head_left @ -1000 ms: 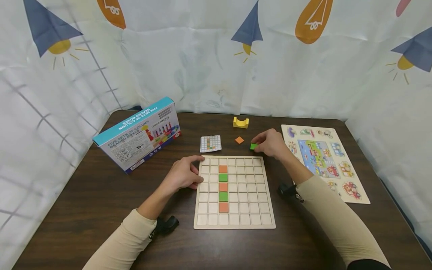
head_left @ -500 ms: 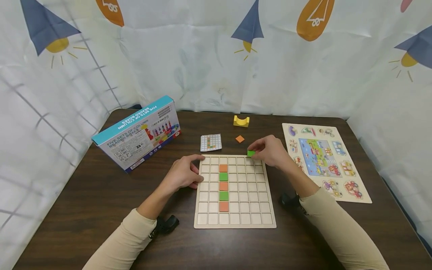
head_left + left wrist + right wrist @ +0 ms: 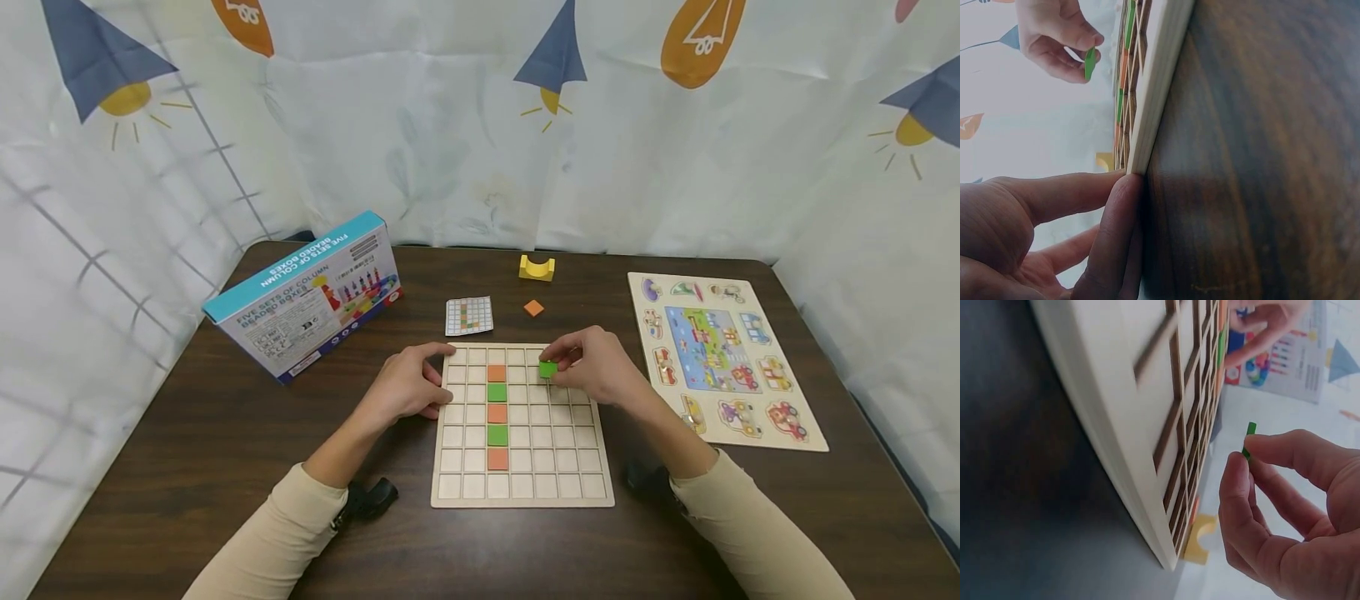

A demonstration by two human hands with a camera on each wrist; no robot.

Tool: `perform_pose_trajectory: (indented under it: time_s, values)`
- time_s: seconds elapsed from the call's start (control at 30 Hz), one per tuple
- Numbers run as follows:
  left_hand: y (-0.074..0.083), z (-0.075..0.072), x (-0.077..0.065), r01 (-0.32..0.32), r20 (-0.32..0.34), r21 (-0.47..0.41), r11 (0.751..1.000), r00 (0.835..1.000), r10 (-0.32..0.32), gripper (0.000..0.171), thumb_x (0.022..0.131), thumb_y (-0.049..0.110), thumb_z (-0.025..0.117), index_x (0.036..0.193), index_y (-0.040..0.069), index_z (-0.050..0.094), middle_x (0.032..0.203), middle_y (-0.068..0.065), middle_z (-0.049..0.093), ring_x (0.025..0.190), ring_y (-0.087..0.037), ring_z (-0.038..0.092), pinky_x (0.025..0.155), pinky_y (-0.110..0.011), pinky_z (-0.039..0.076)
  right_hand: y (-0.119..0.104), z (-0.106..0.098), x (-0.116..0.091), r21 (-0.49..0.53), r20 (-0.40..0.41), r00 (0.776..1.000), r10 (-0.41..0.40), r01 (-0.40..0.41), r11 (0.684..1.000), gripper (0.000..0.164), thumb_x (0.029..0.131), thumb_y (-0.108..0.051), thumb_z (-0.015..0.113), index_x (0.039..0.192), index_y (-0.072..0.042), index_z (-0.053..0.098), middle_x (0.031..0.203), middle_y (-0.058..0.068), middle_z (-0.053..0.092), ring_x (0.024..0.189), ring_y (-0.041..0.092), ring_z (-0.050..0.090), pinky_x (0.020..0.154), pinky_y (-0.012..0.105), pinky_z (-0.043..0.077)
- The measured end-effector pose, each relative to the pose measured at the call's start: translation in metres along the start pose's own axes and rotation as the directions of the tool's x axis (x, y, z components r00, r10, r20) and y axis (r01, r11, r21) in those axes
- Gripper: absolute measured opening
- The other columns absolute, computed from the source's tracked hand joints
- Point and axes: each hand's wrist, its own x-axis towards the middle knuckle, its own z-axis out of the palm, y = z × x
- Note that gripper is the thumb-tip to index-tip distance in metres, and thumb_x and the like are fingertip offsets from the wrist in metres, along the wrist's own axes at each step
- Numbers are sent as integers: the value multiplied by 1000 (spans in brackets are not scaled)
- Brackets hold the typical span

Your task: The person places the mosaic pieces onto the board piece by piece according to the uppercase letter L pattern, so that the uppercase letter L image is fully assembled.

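Note:
A pale wooden grid board (image 3: 522,503) lies flat on the table. Orange and green square tiles alternate down one of its columns, among them a green tile (image 3: 497,435) and an orange tile (image 3: 497,459). My right hand (image 3: 596,367) pinches another green tile (image 3: 1251,429) between thumb and fingertips, above the upper right squares; in the right wrist view the tile stands edge-on, apart from the board. My left hand (image 3: 405,385) touches the board's left edge with outstretched fingers, the fingertips (image 3: 1127,187) right at its rim.
Beyond the board lie a small pattern card (image 3: 468,316), a loose orange tile (image 3: 533,308) and a yellow arch block (image 3: 536,268). A blue-topped box (image 3: 315,296) stands at the left. A picture puzzle board (image 3: 798,392) lies at the right.
My right hand has lifted the green tile off the table and brought it leftward and nearer, over the grid board. The left hand has stayed at the board's edge.

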Motion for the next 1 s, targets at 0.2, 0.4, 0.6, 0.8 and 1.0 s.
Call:
perform_pose_trajectory:
  time_s: [0.2,0.4,0.6,0.8,1.0]
  values:
    - [0,1,1,-4,2,5,1000,1000,4,69,82,-3,82,145,13,59,94,-16,64,57,-17,70,54,-32,64,-3,8,-12,-4,19,999,-30,30,1000,24,80,-3,84,102,-13,82,84,-1,72,83,18,65,69,31,51]
    - [1,0,2,3,3,10,1000,1000,-3,67,83,-2,82,145,13,60,95,-16,63,58,-17,70,54,-32,64,-8,15,-24,-9,59,997,-51,52,999,25,78,0,82,100,-14,81,85,-3,71,83,15,62,70,30,51]
    - [1,0,1,16,8,-2,1000,1000,-16,69,83,-1,83,145,15,59,96,-16,63,59,-18,71,55,-32,64,-13,23,-33,-12,107,991,-78,80,997,25,78,0,83,100,-12,79,85,-2,70,80,14,61,69,27,53]
    - [1,-1,2,20,12,-1,1000,1000,-20,69,83,0,84,146,16,58,97,-16,63,60,-19,71,55,-32,64,-17,30,-39,-18,131,988,-83,86,996,26,76,3,82,96,-13,78,84,-2,69,78,13,61,68,24,54]
    - [1,-1,2,16,8,4,1000,1000,-16,69,83,0,83,145,16,59,98,-16,63,59,-18,71,55,-32,65,-21,38,-44,-15,180,979,-92,97,995,25,74,3,83,92,-13,77,80,-2,67,75,13,61,67,24,54]
